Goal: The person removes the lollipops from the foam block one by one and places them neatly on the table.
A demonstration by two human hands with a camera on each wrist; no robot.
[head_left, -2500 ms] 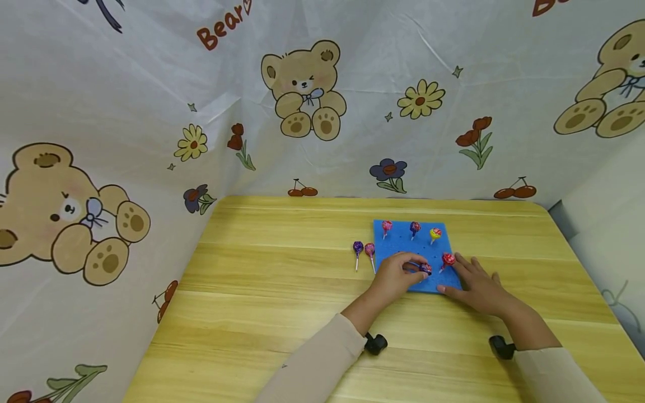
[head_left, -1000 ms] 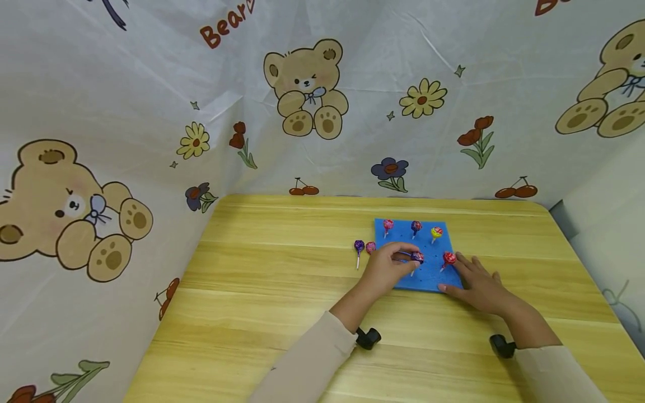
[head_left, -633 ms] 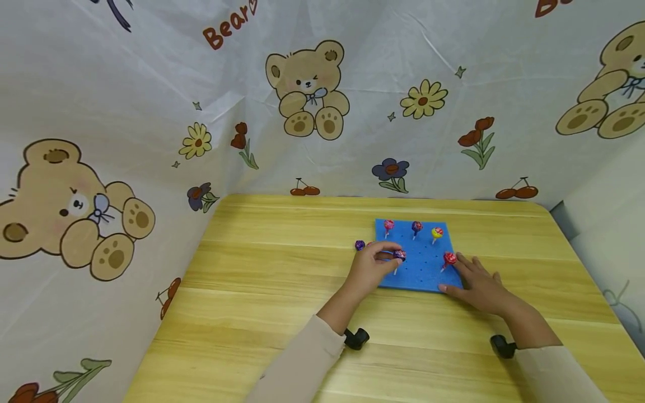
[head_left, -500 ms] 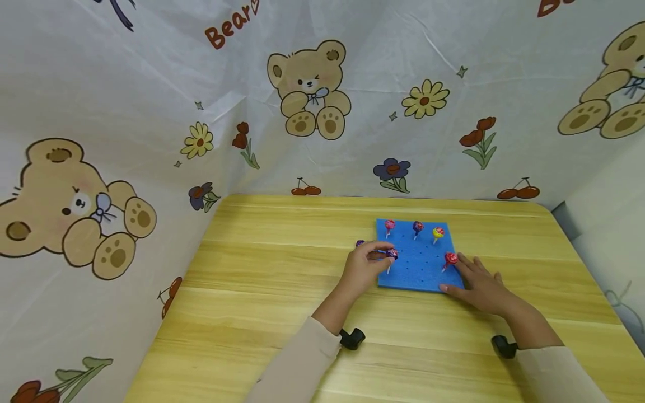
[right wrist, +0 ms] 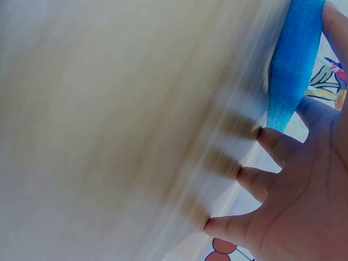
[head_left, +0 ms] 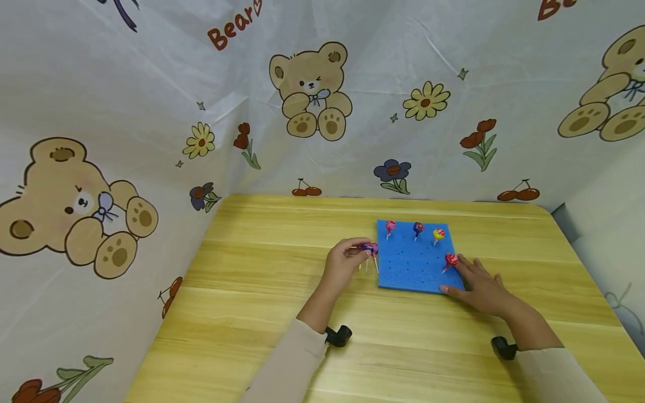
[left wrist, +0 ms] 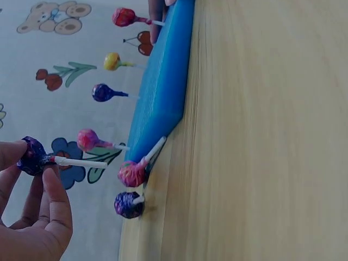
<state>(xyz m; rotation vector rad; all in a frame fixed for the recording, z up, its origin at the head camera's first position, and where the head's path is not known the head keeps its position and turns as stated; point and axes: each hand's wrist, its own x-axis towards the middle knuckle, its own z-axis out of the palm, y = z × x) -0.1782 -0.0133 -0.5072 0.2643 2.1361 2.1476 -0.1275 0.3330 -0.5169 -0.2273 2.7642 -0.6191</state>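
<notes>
My left hand (head_left: 342, 266) pinches a purple lollipop (left wrist: 33, 156) by its wrapped head, the white stick free. It is just off the left edge of a blue foam board (head_left: 413, 274). A loose pink lollipop (left wrist: 132, 173) and another purple one lie on the table there, partly hidden by the hand in the head view. My right hand (head_left: 481, 288) rests at the board's right side with spread fingers, thumb on its front corner. Beside its fingertips a red lollipop (head_left: 450, 259) stands tilted in the board.
Along the board's back row stand a pink lollipop (head_left: 390, 225), a dark purple lollipop (head_left: 419, 228) and a yellow lollipop (head_left: 439, 234). Small holes dot the board. The wooden table (head_left: 262, 280) backs onto a bear-printed cloth (head_left: 201, 84).
My left hand has carried the purple lollipop leftward from over the front of the board to beyond its left edge. The right hand and the board have stayed put.
</notes>
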